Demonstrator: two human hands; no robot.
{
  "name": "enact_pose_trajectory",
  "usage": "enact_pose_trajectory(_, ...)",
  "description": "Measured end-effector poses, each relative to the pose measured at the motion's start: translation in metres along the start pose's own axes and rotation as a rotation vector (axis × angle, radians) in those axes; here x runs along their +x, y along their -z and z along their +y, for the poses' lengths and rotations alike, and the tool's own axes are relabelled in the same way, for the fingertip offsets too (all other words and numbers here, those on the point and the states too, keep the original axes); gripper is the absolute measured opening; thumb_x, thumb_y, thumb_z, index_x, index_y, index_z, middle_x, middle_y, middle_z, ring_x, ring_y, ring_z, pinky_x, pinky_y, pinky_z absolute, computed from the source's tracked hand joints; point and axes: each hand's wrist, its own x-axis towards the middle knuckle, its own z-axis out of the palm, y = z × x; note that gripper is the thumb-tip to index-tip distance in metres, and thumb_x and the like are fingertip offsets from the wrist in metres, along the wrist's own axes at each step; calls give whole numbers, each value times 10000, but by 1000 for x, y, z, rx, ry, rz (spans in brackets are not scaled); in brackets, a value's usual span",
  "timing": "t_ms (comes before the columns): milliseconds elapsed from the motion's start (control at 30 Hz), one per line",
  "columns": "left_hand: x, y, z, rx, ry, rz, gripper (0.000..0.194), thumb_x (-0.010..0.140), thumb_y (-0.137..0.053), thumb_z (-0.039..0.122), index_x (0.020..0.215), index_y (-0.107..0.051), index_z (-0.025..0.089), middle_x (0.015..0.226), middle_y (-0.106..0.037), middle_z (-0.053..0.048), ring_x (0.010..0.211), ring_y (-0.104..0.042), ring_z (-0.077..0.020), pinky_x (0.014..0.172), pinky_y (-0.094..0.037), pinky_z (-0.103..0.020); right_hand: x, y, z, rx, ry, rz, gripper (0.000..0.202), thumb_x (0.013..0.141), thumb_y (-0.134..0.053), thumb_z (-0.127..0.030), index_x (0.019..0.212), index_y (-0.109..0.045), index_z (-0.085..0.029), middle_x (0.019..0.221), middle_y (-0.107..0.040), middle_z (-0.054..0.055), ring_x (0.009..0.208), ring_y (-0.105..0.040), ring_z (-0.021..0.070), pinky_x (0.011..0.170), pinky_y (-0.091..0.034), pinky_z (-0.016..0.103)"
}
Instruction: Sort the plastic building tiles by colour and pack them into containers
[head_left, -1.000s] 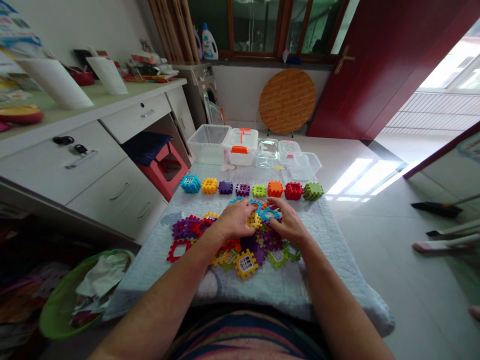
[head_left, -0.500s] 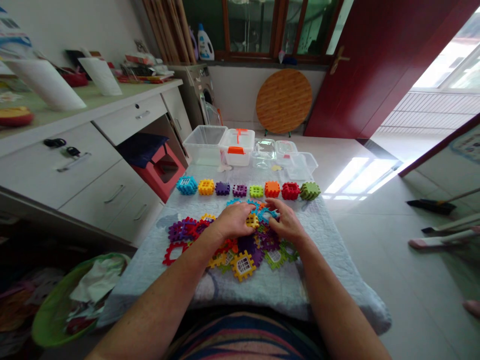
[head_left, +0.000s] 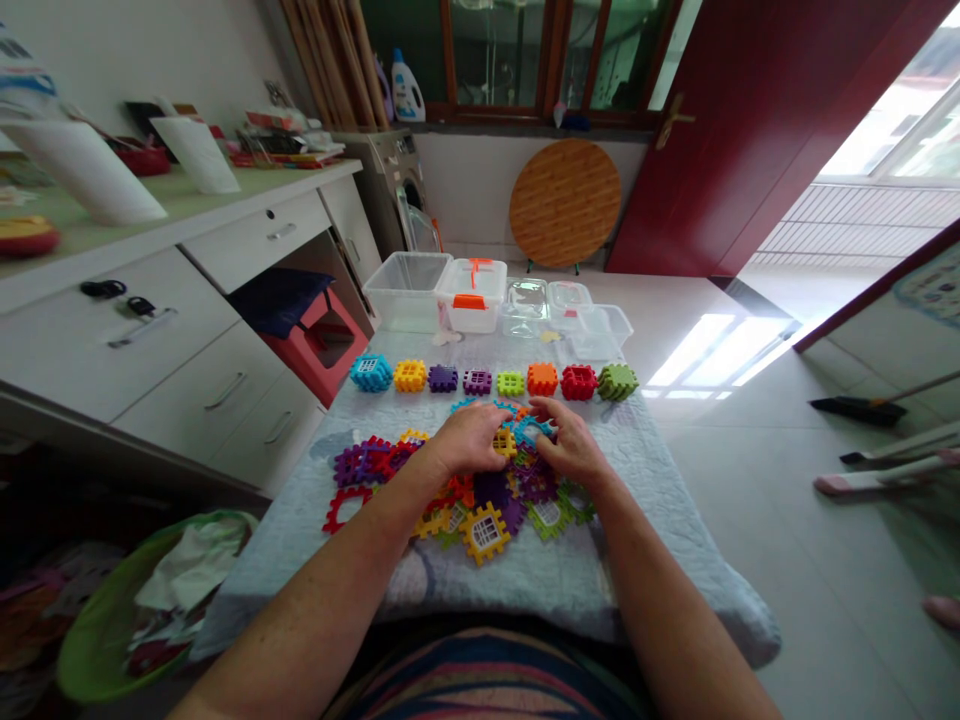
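A heap of toothed plastic tiles in several colours lies on the cloth-covered table (head_left: pixel 292 540). Over the heap's left-centre, my left hand (head_left: pixel 471 437) has its fingers around a small yellow tile (head_left: pixel 503 442). Thumb and fingers of my right hand (head_left: pixel 568 438) are closed on a blue tile (head_left: pixel 531 430) at the heap's top right. Nearer me lie a yellow tile with a white window (head_left: pixel 485 533) and a red one (head_left: pixel 347 510). Behind the hands runs a row of stacks, from blue (head_left: pixel 371 372) at left to olive green (head_left: pixel 618 382) at right.
Clear plastic boxes stand at the table's far end, among them an open one (head_left: pixel 409 290) and one with orange clips (head_left: pixel 472 297). Left of the table are a red stool (head_left: pixel 326 335) and a green basket (head_left: pixel 97 640). A person's foot (head_left: pixel 832 485) shows at right.
The whole view has shifted very slightly. The blue tile at my right hand is tilted a little differently; both hands stay in nearly the same place.
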Motion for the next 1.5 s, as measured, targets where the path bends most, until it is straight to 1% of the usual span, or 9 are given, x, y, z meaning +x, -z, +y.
enact_pose_trajectory(100,-4,6,-1,-9,-23,43,541,672,-688,347,1176,-632,160,1108,-684,-108,1025,-614,-280,954,-465,-382,0,1,-1,8,5,-4,546,667,-509,-124,1205,-575,-183,1041,-682,73,937,-638,208,882,-506,385)
enact_pose_trajectory(200,-13,20,-16,-11,-23,110,533,683,-693,353,1177,-637,158,1075,-673,-98,987,-603,-254,923,-470,-359,-1,2,0,-3,-1,4,545,679,-514,-131,1218,-572,-182,1050,-684,77,941,-639,211,886,-503,390)
enact_pose_trajectory(267,-20,35,-38,20,15,151,500,684,-693,336,1151,-648,162,1062,-667,-89,975,-598,-242,914,-466,-350,-1,1,2,-5,-4,8,551,686,-517,-133,1232,-565,-182,1059,-684,79,949,-639,213,890,-500,393)
enact_pose_trajectory(367,-24,59,-84,90,87,176,486,686,-678,333,1134,-654,145,1058,-661,-95,1007,-592,-246,954,-439,-348,-1,0,4,0,-2,3,551,688,-521,-135,1235,-562,-180,1062,-686,82,951,-641,212,891,-500,391)
enact_pose_trajectory(500,-14,82,-142,190,181,76,533,666,-668,341,1151,-651,120,1106,-646,-109,1040,-588,-255,962,-424,-327,0,0,2,-3,-12,10,536,688,-524,-140,1219,-571,-188,1046,-688,76,924,-642,205,879,-506,387)
enact_pose_trajectory(600,-2,86,-165,247,218,-8,563,630,-664,320,1159,-651,130,1123,-648,-106,1048,-580,-270,958,-421,-329,0,1,1,-4,-31,11,524,698,-518,-146,1217,-572,-190,1036,-689,73,911,-640,200,881,-506,388)
enact_pose_trajectory(800,9,78,-175,280,215,-123,590,613,-634,317,1180,-629,155,1151,-633,-86,1065,-551,-269,945,-425,-321,0,1,2,-5,-59,-1,499,717,-531,-155,1213,-570,-188,1044,-683,75,916,-638,199,882,-508,392)
enact_pose_trajectory(1200,12,69,-181,241,260,-130,666,564,-663,345,1210,-600,194,1213,-624,-85,1124,-539,-296,975,-416,-349,1,0,5,-23,-49,-11,480,729,-535,-156,1208,-568,-185,1036,-678,76,912,-632,200,867,-514,393)
enact_pose_trajectory(1500,14,61,-188,185,284,-141,579,520,-714,454,1044,-648,216,1106,-685,-63,1090,-579,-281,961,-417,-333,1,0,7,-22,-28,1,469,739,-541,-159,1206,-567,-184,1041,-676,73,917,-635,197,868,-511,386)
